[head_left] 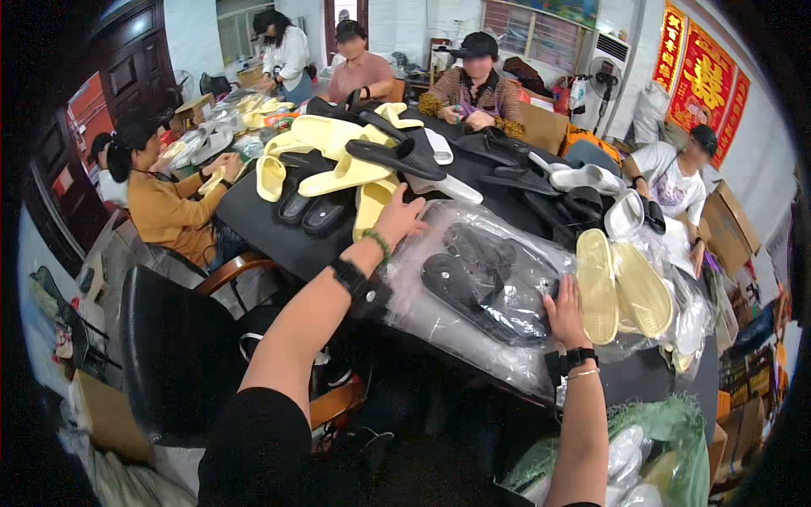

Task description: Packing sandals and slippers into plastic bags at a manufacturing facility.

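My left hand (399, 220) has its fingers apart and holds nothing. It is beside the upper left edge of a stack of clear plastic bags (420, 317), close to a yellow slipper (372, 203) at the near side of a mixed pile. On the bags lies a pair of black slippers (460, 291), under or inside shiny clear film; which of the two I cannot tell. My right hand (567, 313) rests open and flat on the film by the slippers' right end. Just right of it, two yellow slippers (596, 287) lie sole up.
Black, white and yellow slippers (334, 135) are heaped across the dark table (253, 220). Co-workers sit or stand around its far side and ends. A black chair (173, 355) stands at my left. A green sack (676, 439) with wrapped slippers is at lower right.
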`<state>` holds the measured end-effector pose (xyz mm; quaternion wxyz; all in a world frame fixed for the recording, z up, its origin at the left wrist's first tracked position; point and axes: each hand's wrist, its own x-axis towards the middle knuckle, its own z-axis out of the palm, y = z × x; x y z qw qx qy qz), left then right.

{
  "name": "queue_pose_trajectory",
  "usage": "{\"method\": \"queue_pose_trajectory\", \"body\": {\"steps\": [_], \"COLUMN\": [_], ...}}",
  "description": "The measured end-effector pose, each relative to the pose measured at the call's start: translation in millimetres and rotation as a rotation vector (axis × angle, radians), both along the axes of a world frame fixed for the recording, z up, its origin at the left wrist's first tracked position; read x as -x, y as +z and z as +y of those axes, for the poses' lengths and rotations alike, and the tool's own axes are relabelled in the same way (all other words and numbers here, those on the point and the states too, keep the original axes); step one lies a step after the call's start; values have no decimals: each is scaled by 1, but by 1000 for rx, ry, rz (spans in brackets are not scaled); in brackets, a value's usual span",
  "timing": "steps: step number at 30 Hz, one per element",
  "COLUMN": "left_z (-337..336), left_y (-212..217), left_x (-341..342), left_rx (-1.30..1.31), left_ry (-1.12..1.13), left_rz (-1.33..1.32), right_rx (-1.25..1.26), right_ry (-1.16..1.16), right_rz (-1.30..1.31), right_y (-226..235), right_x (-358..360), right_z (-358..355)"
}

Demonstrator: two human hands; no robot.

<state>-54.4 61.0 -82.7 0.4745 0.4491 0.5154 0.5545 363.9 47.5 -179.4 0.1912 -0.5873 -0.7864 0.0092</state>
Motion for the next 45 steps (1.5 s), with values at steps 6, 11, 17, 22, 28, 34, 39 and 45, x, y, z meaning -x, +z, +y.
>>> {"method": "queue_pose_trajectory", "body": {"steps": [6, 11, 17, 22, 28, 34, 39, 45], "left_z": [-132, -249, -334, -348, -350, -352, -352, -350], "left_y": [-54, -134, -207, -230, -230, -234, -232, -230], "left_x": [30, 27, 44, 50, 46, 45, 45, 46], "left_rx": [-529, -112, 316, 436, 290, 195, 216, 210], "left_ry": [525, 408, 275, 112, 157, 183, 143, 129], "left_rz": [820, 1369, 1413, 1350, 1377, 1414, 1389, 1371], "right_rx": [-185, -91, 5, -22, -4, -4, -12, 2], "right_ry": [171, 155, 94, 20, -26, -37, -71, -74], "right_rz": [204, 207, 90, 25, 55, 72, 55, 95], "right_y": [28, 1, -24, -20, -24, -19, -20, -13], "right_x": [27, 11, 11, 15, 15, 17, 19, 24], "right_z": [-30, -54, -50, -56, -59, -63, -65, -68]}}
